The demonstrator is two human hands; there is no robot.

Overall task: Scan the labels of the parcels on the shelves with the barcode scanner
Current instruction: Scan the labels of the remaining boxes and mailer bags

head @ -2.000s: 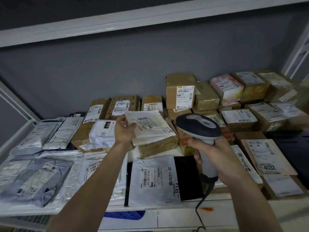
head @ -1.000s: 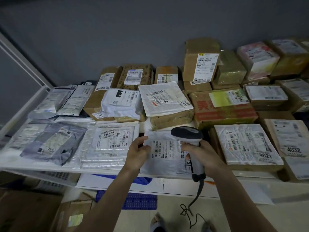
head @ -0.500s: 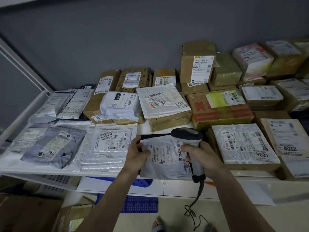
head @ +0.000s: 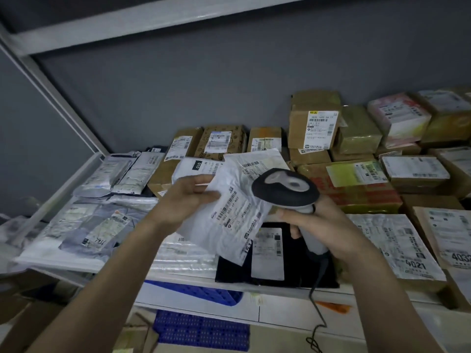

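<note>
The left hand (head: 186, 200) pinches the upper left edge of a white poly mailer (head: 229, 215), holding it tilted above the shelf (head: 178, 273), label up. The right hand (head: 321, 225) grips the barcode scanner (head: 285, 191) by its handle, head just beside the mailer. Beneath lies a black parcel (head: 300, 263); cardboard boxes (head: 313, 118) are stacked behind.
</note>
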